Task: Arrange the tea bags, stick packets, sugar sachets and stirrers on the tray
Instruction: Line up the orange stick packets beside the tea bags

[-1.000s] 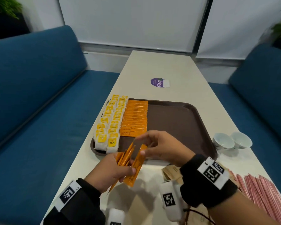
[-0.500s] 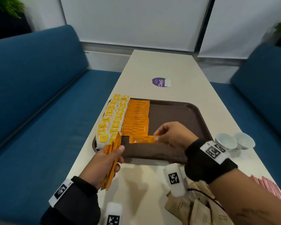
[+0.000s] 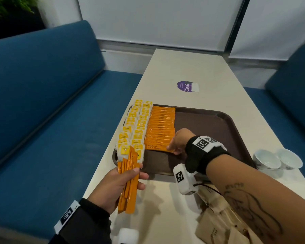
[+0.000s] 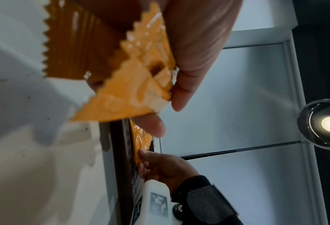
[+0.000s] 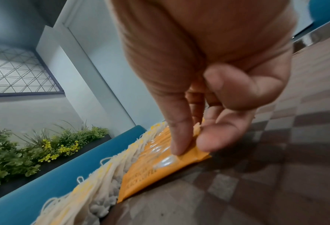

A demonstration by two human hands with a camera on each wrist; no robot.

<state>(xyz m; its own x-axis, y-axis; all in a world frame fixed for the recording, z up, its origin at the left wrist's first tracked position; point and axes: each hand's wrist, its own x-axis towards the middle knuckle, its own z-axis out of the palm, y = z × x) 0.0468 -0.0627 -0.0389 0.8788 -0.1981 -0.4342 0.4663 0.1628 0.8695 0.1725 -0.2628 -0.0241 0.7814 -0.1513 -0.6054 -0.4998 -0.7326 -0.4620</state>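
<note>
On the pale table [image 3: 192, 67], seen from the head camera, a brown tray [image 3: 218, 131] carries two rows of tea bags [image 3: 136, 124] along its left side and a row of orange stick packets [image 3: 161, 127] just beside them. The right hand [image 3: 179, 140] reaches over the tray, its fingertips on the end of the nearest packet [image 3: 156, 147] of that row. The left hand [image 3: 118, 185] hovers at the tray's near-left corner, fingers curled round a bundle of packets [image 3: 128, 180] held upright. Two white cups [image 3: 276, 159] stand right of the tray; brown sachets [image 3: 217, 224] lie near the right forearm.

From the left wrist, the bundle's [image 4: 121, 76] zigzag ends fan out, clamped between thumb and fingers [image 4: 177, 94]. Farther off, the right hand [image 4: 164, 166] touches the packet [image 4: 140, 140] on the tray.

From the right wrist, thumb and fingers [image 5: 179, 137] pinch the packet's [image 5: 154, 170] end, which lies flat against the tea bags [image 5: 94, 187] on the tray's [image 5: 266, 182] chequered surface.
</note>
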